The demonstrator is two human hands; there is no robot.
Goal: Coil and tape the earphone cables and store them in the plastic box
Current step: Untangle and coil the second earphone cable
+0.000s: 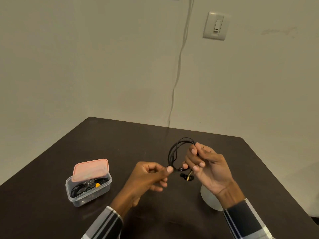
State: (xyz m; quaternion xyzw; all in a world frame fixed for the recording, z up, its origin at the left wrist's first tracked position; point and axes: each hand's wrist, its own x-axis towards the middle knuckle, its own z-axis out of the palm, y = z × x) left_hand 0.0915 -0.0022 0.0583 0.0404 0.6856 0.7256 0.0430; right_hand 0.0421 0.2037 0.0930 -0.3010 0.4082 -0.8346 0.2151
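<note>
Striped sleeves (107, 221) frame both hands above the dark surface (120, 144). Left hand (148, 176) pinches one end of the black earphone cable (174, 150) between thumb and forefinger. Right hand (207, 168) has its fingers (193, 150) curled round the coiled loops, the earbuds (187, 177) dangling just below. To the left, well apart, stands the plastic box (88, 190), holding other cables, its pink lid (90, 169) propped tilted on the rim.

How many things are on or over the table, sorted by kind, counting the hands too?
Hands: 2, left hand, right hand
Held cable: 1
Box: 1
Lid: 1
White round thing: 1
Total: 6
</note>
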